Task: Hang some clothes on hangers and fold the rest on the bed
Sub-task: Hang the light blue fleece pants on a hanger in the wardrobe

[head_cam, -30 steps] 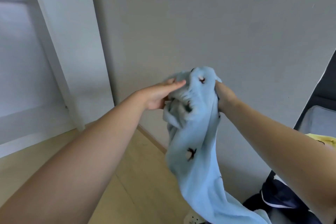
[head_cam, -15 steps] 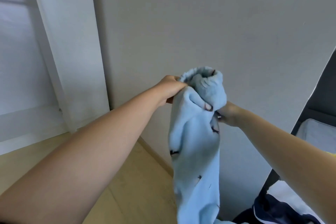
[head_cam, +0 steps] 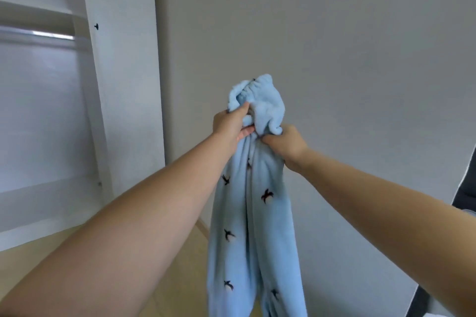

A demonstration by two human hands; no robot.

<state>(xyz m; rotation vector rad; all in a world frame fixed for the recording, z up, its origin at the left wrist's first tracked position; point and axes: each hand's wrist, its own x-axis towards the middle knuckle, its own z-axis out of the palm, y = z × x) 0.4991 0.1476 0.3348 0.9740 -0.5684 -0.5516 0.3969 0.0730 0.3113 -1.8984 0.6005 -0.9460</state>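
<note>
A light blue fleece garment (head_cam: 253,216) with small dark bird-like marks hangs straight down in front of me, held up in the air. Its bunched, elastic-looking top edge sticks up above my hands. My left hand (head_cam: 231,123) grips the bunched fabric on the left side. Just to the right and slightly lower, my right hand (head_cam: 286,141) clutches the same bunch. The garment's lower end runs out of the bottom of the view. No hanger is in sight.
A white open wardrobe (head_cam: 121,85) stands at the left, with a metal hanging rail (head_cam: 38,35) across its upper part. A plain grey wall (head_cam: 334,46) fills the background. Light wooden floor (head_cam: 180,291) lies below. A dark edge (head_cam: 463,188) shows at the far right.
The view has tilted up, so the clothes at the lower right are out of sight. Both hands have shifted their grip and the garment now hangs longer and straighter.
</note>
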